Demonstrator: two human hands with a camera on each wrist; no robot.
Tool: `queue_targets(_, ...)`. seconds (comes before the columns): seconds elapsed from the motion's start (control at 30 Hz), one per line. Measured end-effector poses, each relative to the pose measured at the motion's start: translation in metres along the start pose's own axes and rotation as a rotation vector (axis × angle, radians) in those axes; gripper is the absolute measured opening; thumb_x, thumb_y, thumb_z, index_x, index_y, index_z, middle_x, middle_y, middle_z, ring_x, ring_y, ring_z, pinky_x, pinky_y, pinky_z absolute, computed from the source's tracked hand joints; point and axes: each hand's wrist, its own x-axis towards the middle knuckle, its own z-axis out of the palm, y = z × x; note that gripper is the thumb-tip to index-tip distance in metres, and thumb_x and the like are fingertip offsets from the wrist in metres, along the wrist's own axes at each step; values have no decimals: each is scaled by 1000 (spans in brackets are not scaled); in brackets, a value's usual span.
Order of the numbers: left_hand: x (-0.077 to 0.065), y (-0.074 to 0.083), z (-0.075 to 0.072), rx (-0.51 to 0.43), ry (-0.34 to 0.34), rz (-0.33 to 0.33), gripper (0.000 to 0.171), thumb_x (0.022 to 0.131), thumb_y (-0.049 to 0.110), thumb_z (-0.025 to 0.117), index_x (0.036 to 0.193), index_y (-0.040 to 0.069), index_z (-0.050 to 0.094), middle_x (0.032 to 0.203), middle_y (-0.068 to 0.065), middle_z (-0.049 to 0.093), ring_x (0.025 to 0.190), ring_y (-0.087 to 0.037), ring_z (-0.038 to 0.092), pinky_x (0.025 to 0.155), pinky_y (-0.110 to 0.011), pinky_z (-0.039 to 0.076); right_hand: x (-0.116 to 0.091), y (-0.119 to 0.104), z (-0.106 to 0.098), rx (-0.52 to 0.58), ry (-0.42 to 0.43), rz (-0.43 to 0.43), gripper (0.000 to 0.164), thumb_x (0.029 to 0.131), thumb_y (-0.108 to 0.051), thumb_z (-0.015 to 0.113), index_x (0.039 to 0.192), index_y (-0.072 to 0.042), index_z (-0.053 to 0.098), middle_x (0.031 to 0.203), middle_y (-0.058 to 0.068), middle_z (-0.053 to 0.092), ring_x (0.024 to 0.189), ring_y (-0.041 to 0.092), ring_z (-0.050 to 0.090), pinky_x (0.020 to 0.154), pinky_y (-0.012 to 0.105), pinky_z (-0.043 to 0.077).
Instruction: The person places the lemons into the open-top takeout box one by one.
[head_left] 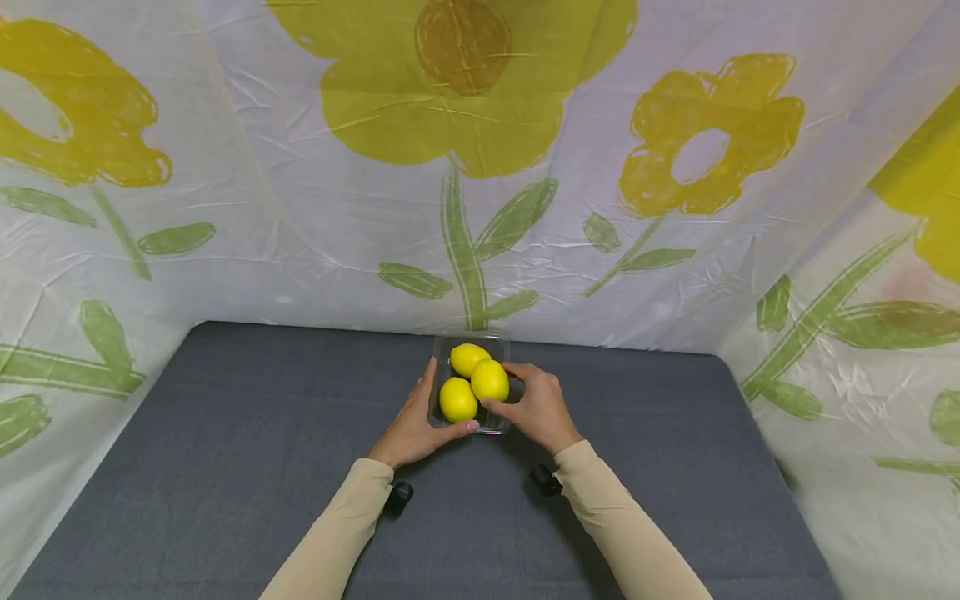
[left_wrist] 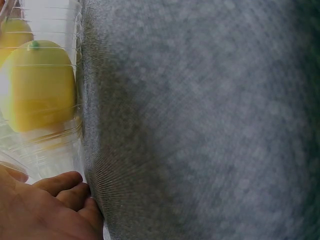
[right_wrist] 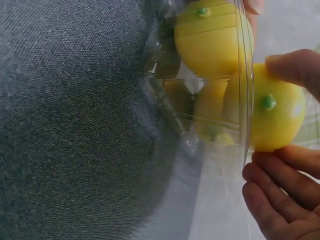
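Note:
In the head view a clear plastic container (head_left: 492, 431) stands toward the back of the table with yellow lemons in it. My left hand (head_left: 417, 432) holds its near left corner, fingers along the left wall and thumb at the front rim. Between thumb and fingers, my right hand (head_left: 542, 408) pinches a lemon (head_left: 490, 382) at the container's right side. That lemon (right_wrist: 272, 107) sits partly above the rim (right_wrist: 245, 90) in the right wrist view, green stem spot showing. Two other lemons, one at the back (head_left: 469, 359) and one at the front left (head_left: 457, 402), lie inside.
Dark grey cloth covers the table (head_left: 247, 467). Behind it hangs a white curtain (head_left: 300, 250) printed with yellow flowers, close to the container's far end. More of the curtain borders the left and right sides.

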Motion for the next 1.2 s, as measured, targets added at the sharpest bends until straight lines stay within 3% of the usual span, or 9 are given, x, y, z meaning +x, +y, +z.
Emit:
queue_targets(0.2,-1,0,0,-3,-3,2,125,81,63,78,162,33,-12,170,-9,-2,154,-37,1,113,-74,15,1,-5,2,-69,3,-25,59,80,-25,89,125,5,68,123,22,68,114,38,65,97,51,52)
queue_targets(0.57,-2,1,0,2,-8,-9,125,81,64,78,162,35,-13,170,-10,-3,154,-38,0,113,-74,15,2,-8,1,-62,39,-33,52,84,-28,86,123,3,71,120,20,70,113,37,66,96,51,53)
queue_targets(0.97,0,-1,-1,-2,-5,4,126,81,63,78,162,34,-13,170,-7,-3,155,-36,1,114,-72,14,6,-15,4,-297,-29,-25,50,80,-23,90,117,5,73,112,20,71,104,36,68,92,49,55)
queue_targets(1.2,1,-1,0,-5,-2,7,127,80,64,79,162,33,-12,170,-6,-3,155,-36,1,115,-72,15,9,-14,7,-358,-7,-39,48,75,-19,93,113,5,75,107,20,71,98,36,68,88,48,57)
